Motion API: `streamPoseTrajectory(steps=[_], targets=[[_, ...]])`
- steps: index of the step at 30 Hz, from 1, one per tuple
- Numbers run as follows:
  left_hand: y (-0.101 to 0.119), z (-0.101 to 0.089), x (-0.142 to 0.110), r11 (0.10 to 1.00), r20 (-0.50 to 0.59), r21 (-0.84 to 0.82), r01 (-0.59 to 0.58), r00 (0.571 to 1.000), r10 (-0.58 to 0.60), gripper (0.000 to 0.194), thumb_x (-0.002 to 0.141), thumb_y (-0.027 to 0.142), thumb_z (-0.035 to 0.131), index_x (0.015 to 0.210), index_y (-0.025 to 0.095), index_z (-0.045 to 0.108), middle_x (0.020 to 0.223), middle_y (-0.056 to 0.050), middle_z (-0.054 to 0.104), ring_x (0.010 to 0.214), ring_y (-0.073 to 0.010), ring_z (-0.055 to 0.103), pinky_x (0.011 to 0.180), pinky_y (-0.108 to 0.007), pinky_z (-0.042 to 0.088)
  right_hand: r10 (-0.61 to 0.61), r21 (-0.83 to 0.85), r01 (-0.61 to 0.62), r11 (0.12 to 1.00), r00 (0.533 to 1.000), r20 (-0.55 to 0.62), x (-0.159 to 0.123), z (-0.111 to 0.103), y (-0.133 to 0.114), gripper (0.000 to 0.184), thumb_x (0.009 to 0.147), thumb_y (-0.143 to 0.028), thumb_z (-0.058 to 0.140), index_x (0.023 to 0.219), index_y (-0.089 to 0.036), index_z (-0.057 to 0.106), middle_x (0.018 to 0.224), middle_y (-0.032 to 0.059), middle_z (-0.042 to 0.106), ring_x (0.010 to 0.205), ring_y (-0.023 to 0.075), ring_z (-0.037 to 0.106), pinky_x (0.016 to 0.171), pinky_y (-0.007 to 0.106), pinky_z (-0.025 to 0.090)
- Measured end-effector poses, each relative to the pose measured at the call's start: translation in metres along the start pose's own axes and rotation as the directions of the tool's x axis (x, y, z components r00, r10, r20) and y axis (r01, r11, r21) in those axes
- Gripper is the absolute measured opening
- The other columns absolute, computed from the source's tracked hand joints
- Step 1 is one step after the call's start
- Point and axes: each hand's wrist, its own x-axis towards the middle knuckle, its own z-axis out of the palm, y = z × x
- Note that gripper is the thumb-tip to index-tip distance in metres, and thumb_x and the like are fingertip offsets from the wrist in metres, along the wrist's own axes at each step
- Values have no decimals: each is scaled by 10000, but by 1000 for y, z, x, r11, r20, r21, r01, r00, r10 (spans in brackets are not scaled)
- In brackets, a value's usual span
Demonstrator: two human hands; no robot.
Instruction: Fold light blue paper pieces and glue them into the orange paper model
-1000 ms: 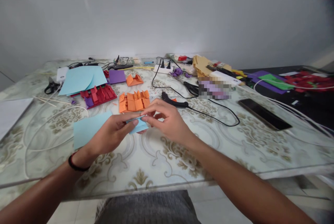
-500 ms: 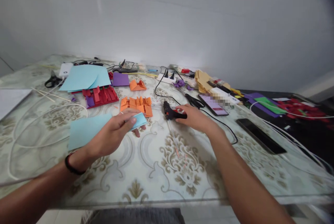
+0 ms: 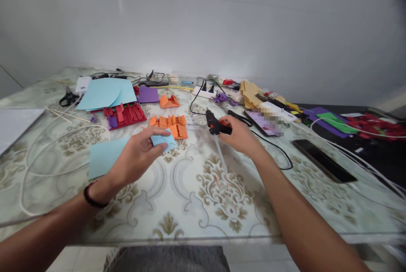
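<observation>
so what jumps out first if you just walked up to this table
The two hands at the middle: the right hand grips a black glue gun, and the left hand holds a folded blue paper. Behind them lie rows of orange folded pieces and red ones to their left.

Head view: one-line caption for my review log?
Left hand holds folded blue paper; right hand grips glue gun.

Folded light-blue paper piece [image 3: 163,140]: small, flat, roughly diamond-shaped, creased, pinched at its near edge and raised just over the table, in front of the orange folded pieces. Glue gun [image 3: 216,126]: black with an orange trigger, lifted clear of the table, clear glue stick jutting from its rear, black cord trailing right.
</observation>
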Motion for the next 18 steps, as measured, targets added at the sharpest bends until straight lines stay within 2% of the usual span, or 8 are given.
streamPoseTrajectory(steps=[3,5,6,8,11,14,16,18], targets=[[-1,1,-1,998,45,-44,-36,998,38,307,864,257,724,1167,206,717,1205,-76,689,880,-170,655,708,-276,530,70,58,-62,996,988,-135,-1,-6,-1,330,821,-247,648,1141,-167,661,1033,127,754,937,294,695,845,379,512],[-2,1,-1,997,62,-67,-32,997,37,330,852,246,729,1179,204,712,1191,-76,684,928,-187,658,739,-291,542,116,133,-92,987,975,-191,-4,-10,-2,234,869,-341,626,1028,-180,684,901,105,743,843,286,679,792,379,507],[-2,1,-1,997,68,-69,-19,997,23,338,848,245,731,1182,202,712,1172,-75,688,926,-190,658,735,-293,541,122,180,-88,980,975,-187,-7,-12,-3,233,900,-399,603,948,-187,687,834,93,725,806,279,667,772,378,503],[-1,2,-1,998,69,-58,3,998,1,348,842,251,735,1186,201,717,1168,-73,693,876,-180,651,701,-286,525,86,284,-46,958,987,-133,-16,-17,-10,344,942,-491,557,789,-202,664,730,71,677,751,259,643,745,372,496],[3,2,-2,998,82,-45,32,996,-28,381,839,237,737,1218,209,708,1219,-66,699,731,-128,617,628,-265,489,-97,387,139,911,987,-127,-36,-25,-31,299,959,-471,588,838,-214,682,855,56,683,828,235,638,777,358,490],[6,2,-4,992,128,-113,63,991,-48,410,843,213,725,1249,196,673,1140,-58,729,693,-122,630,592,-249,493,-373,542,362,758,923,-96,-53,-27,-56,185,953,-407,642,940,-223,657,917,42,644,800,201,620,713,329,487],[6,3,-5,984,159,-160,74,986,-48,423,847,197,711,1266,188,654,1042,-49,743,748,-153,674,621,-257,529,-471,553,430,714,879,-75,-58,-24,-68,145,931,-333,688,863,-213,643,868,29,627,761,178,606,699,316,473],[4,3,-6,983,179,-178,52,984,-20,439,852,164,679,1289,197,646,1052,-54,746,843,-184,709,687,-283,569,-495,559,433,707,868,-47,-58,-18,-74,177,917,-307,712,801,-205,627,785,8,600,701,154,575,648,292,444]])
